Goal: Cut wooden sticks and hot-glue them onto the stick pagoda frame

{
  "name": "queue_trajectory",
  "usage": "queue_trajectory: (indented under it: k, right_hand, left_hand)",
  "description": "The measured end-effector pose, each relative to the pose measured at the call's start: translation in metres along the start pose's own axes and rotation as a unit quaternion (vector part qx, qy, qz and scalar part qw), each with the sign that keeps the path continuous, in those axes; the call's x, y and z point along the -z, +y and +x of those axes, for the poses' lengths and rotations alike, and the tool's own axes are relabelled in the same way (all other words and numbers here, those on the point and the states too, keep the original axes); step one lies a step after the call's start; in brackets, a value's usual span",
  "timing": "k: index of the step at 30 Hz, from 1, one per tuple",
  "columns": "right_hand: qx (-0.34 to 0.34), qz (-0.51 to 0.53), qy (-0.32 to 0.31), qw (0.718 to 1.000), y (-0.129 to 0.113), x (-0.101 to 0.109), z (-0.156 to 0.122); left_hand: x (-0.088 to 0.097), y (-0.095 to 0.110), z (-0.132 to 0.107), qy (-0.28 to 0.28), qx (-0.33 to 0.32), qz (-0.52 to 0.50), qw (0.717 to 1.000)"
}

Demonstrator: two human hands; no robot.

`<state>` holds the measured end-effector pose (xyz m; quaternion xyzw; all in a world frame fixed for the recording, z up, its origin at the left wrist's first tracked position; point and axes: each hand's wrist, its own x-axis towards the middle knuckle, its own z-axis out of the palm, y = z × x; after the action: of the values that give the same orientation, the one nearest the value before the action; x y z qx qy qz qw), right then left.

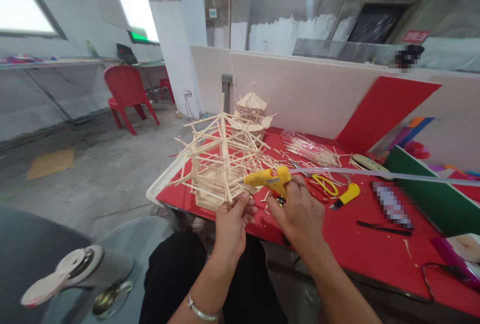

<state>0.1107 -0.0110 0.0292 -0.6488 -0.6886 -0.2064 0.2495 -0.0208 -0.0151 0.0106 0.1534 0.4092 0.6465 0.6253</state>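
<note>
My right hand (pixel 298 211) is closed round the grip of a yellow hot-glue gun (pixel 268 178), whose nozzle points left at a wooden-stick tower model (pixel 219 161) on the red table (pixel 360 244). A long clear glue stick (pixel 375 174) runs out of the gun's back to the right. My left hand (pixel 232 219) is closed at the model's lower right corner, fingers pinching thin sticks there. A second, smaller stick pavilion (pixel 252 111) stands behind the first.
A clear packet of sticks (pixel 305 148), yellow-handled scissors (pixel 324 184), a yellow utility knife (pixel 347 195) and a black tool (pixel 382 227) lie on the table. Red and green boards (pixel 386 109) lean at the right. A red chair (pixel 127 91) stands on the floor at left.
</note>
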Motion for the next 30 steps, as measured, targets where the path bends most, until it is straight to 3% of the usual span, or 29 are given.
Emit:
queue_trajectory:
  k: [30]
  right_hand:
    - [0.014,-0.025,0.024,0.999,0.0004,0.0038,-0.0009]
  left_hand:
    - [-0.0003,0.0008,0.0047,-0.003,0.008,0.016,1.0]
